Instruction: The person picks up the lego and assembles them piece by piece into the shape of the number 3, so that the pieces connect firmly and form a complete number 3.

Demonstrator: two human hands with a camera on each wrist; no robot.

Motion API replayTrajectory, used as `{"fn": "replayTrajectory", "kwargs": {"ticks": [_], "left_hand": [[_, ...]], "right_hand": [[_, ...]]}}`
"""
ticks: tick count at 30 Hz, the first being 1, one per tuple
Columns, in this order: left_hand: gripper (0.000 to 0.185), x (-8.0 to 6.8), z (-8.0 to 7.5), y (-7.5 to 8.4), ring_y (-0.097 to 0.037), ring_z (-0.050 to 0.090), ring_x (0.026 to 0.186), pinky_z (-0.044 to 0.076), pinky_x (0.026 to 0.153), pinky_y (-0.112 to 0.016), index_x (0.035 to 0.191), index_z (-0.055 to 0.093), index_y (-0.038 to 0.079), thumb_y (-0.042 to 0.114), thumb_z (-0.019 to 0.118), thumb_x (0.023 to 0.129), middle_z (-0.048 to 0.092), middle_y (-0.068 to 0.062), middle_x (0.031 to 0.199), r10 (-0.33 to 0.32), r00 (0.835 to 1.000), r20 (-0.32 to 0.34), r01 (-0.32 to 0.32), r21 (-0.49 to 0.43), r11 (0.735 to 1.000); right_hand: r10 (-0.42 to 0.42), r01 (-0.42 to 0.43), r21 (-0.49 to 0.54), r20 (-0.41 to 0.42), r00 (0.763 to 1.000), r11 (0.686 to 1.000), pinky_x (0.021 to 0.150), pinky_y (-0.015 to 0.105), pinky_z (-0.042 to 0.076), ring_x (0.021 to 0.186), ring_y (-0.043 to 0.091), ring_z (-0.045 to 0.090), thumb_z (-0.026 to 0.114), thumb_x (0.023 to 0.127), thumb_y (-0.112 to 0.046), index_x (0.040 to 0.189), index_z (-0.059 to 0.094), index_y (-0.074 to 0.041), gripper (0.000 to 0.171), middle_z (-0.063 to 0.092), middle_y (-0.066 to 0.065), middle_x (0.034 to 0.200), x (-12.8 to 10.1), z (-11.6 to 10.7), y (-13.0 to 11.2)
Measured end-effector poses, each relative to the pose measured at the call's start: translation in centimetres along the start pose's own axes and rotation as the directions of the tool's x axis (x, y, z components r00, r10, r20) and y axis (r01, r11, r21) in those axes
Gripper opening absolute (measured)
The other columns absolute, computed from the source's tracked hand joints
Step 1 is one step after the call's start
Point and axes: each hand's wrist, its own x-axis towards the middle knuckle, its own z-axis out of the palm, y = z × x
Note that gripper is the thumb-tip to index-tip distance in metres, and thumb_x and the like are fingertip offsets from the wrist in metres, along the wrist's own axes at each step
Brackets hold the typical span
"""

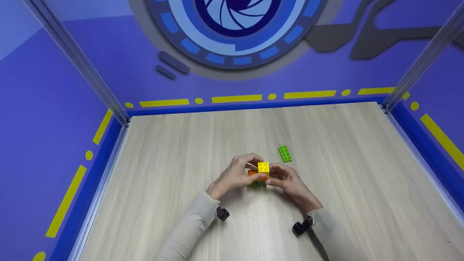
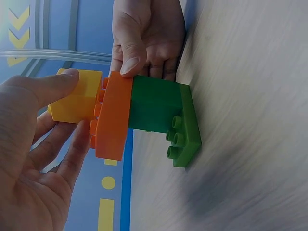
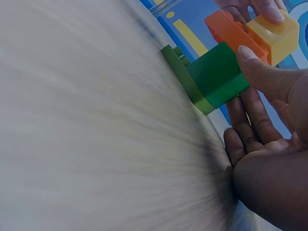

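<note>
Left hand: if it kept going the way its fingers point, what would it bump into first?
Probably the yellow brick it already touches, on top of the stack; past that, the right hand facing it. Depth is hard to judge.

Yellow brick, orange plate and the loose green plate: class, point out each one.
yellow brick (image 1: 263, 167), head view, studded top face
orange plate (image 2: 114, 118), left wrist view, flat side
loose green plate (image 1: 285, 153), head view, studded top

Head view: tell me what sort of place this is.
Probably a staged recording booth, not a home: a pale wooden tabletop walled by purple panels with yellow dashes, metal corner posts, and a camera-shutter graphic.
</note>
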Motion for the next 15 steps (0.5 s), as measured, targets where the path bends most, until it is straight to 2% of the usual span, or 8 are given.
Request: {"fn": "replayTrajectory", "kwargs": {"ticks": [15], "left_hand": [[0.032, 0.03, 0.19, -0.09, -0.013, 0.074, 0.105, 0.061, 0.095, -0.022, 0.123, 0.068, 0.010, 0.019, 0.083, 0.096, 0.074, -0.004, 0.119, 0.009, 1.000, 0.007, -0.009, -0.005, 1.000]], "right_hand": [[0.006, -0.006, 0.000, -0.006, 1.000, 1.000, 0.105, 0.032, 0.057, 0.120, 0.024, 0.067, 0.084, 0.089, -0.002, 0.133, 0.066, 0.002, 0.047, 0.071, 0.008, 0.128, 0.05, -0.05, 0.05]]}}
